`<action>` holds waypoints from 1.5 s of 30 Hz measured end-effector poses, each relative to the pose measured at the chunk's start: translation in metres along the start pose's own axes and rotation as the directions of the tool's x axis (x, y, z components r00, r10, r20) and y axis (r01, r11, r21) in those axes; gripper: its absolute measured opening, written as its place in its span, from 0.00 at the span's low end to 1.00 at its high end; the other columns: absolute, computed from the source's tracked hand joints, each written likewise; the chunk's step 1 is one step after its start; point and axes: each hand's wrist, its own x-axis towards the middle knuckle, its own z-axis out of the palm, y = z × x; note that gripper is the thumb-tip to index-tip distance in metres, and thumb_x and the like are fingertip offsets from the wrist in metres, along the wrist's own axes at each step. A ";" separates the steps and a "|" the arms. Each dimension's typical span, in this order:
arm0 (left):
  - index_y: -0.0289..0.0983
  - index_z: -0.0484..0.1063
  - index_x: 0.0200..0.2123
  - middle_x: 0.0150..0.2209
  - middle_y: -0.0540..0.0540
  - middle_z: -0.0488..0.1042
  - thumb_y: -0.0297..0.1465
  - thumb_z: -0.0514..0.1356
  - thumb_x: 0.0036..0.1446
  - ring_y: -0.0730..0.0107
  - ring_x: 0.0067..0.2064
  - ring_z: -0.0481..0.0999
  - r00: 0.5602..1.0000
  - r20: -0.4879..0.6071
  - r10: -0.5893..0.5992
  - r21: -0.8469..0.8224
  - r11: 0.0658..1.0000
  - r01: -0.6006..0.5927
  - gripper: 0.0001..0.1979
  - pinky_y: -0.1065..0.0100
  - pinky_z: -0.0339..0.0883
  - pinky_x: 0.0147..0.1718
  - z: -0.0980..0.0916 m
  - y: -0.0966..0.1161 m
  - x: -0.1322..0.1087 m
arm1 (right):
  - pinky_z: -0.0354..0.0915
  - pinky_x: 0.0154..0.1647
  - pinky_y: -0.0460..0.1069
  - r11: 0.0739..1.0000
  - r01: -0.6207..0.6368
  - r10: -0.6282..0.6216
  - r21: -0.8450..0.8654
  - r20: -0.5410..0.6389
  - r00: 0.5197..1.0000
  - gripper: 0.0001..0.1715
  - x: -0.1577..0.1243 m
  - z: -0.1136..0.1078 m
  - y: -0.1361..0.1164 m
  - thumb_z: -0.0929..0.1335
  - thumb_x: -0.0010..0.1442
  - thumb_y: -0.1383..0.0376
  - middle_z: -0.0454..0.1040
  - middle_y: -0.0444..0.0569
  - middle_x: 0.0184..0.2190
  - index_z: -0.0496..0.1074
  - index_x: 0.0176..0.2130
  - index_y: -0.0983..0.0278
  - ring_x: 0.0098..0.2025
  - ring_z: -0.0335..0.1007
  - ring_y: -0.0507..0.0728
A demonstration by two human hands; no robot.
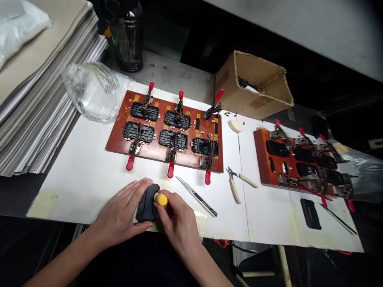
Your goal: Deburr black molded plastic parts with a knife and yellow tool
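Observation:
A black rectangular plastic cover (146, 204) is near the table's front edge, its long side running away from me. My left hand (121, 211) grips it, fingertips at the far end and thumb at the near end. Between the thumb and fingers of my right hand (178, 215) is a small tool with a round yellow end (161, 199), against the cover's right side. The tool's lower part is hidden, so its kind is unclear. To the right of that hand lies a utility knife (197, 197), and farther right are side cutters (238, 183) with cream handles, jaws apart.
Beyond my hands, a red-brown fixture board (191, 157) carries several black plastic parts under red-handled toggle clamps. A second clamp fixture (261, 159) stands right. Behind are a cardboard box (227, 79), a plastic bag (95, 91) and a dark bottle (127, 40). Stacked sheets (44, 103) rise left.

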 end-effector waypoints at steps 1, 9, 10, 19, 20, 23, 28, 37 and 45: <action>0.33 0.40 0.72 0.71 0.40 0.56 0.47 0.61 0.61 0.57 0.72 0.55 1.000 0.003 -0.005 0.004 1.000 0.005 0.48 0.54 0.53 0.70 0.000 0.000 0.000 | 0.65 0.39 0.47 1.000 -0.005 0.005 0.002 0.037 0.999 0.12 -0.005 -0.001 0.000 0.66 0.69 0.64 0.74 0.44 0.38 0.72 0.51 0.58 0.36 0.71 0.53; 0.32 0.39 0.72 0.71 0.40 0.56 0.46 0.60 0.62 0.59 0.72 0.54 1.000 -0.005 0.019 0.018 1.000 -0.019 0.47 0.54 0.52 0.70 0.001 0.000 0.000 | 0.65 0.37 0.46 0.999 -0.003 0.004 0.032 -0.027 1.000 0.11 0.000 -0.009 -0.003 0.67 0.68 0.63 0.75 0.43 0.38 0.72 0.51 0.57 0.34 0.70 0.52; 0.31 0.40 0.72 0.71 0.39 0.56 0.46 0.60 0.62 0.59 0.72 0.54 1.000 -0.012 0.026 0.021 0.999 -0.025 0.46 0.55 0.52 0.70 0.001 -0.001 0.000 | 0.64 0.37 0.46 1.000 0.024 -0.023 0.017 -0.053 0.998 0.12 0.006 -0.007 -0.001 0.67 0.68 0.63 0.74 0.44 0.38 0.72 0.51 0.57 0.34 0.69 0.52; 0.32 0.40 0.72 0.71 0.39 0.56 0.44 0.62 0.61 0.60 0.72 0.54 1.000 -0.005 0.013 0.004 1.000 -0.013 0.47 0.55 0.52 0.70 0.000 0.000 -0.001 | 0.66 0.42 0.45 0.999 0.042 -0.045 0.019 0.198 0.979 0.14 -0.019 -0.014 0.004 0.67 0.69 0.63 0.75 0.45 0.41 0.71 0.54 0.57 0.39 0.72 0.53; 0.32 0.41 0.72 0.71 0.39 0.56 0.44 0.62 0.61 0.60 0.72 0.54 1.000 -0.005 0.016 0.002 1.000 -0.016 0.47 0.55 0.52 0.70 0.000 0.000 -0.001 | 0.66 0.41 0.45 0.999 0.034 -0.036 0.016 0.174 0.984 0.14 -0.018 -0.014 0.003 0.67 0.69 0.63 0.76 0.44 0.41 0.71 0.54 0.57 0.39 0.72 0.53; 0.31 0.41 0.72 0.71 0.38 0.56 0.45 0.61 0.61 0.59 0.72 0.54 0.999 -0.016 0.030 -0.002 1.000 -0.030 0.47 0.54 0.52 0.70 -0.001 0.000 -0.001 | 0.65 0.41 0.46 0.999 0.042 -0.042 0.010 0.031 0.999 0.14 -0.004 -0.008 0.003 0.67 0.69 0.62 0.74 0.44 0.38 0.72 0.54 0.57 0.37 0.71 0.53; 0.31 0.43 0.72 0.70 0.37 0.58 0.46 0.62 0.61 0.56 0.72 0.55 1.000 -0.015 0.028 -0.013 1.000 -0.028 0.46 0.53 0.54 0.70 -0.003 0.000 0.002 | 0.66 0.43 0.46 0.998 0.053 -0.055 0.022 0.080 0.995 0.16 -0.007 -0.001 0.009 0.65 0.70 0.64 0.74 0.45 0.41 0.70 0.57 0.56 0.40 0.72 0.53; 0.32 0.47 0.71 0.70 0.38 0.58 0.43 0.62 0.61 0.55 0.72 0.55 0.998 -0.020 0.056 -0.006 0.998 -0.056 0.43 0.52 0.54 0.70 -0.007 0.002 0.004 | 0.66 0.37 0.47 0.993 0.002 0.002 -0.114 0.043 0.999 0.11 -0.022 -0.011 -0.002 0.65 0.70 0.62 0.74 0.44 0.36 0.71 0.52 0.56 0.35 0.71 0.54; 0.32 0.47 0.71 0.70 0.37 0.59 0.44 0.62 0.60 0.54 0.71 0.57 0.999 -0.026 0.045 0.015 0.999 -0.044 0.44 0.51 0.56 0.69 -0.006 0.003 0.004 | 0.67 0.38 0.48 0.984 0.126 -0.114 -0.127 0.098 0.989 0.15 -0.032 -0.003 0.014 0.64 0.71 0.61 0.75 0.48 0.37 0.71 0.55 0.60 0.36 0.72 0.55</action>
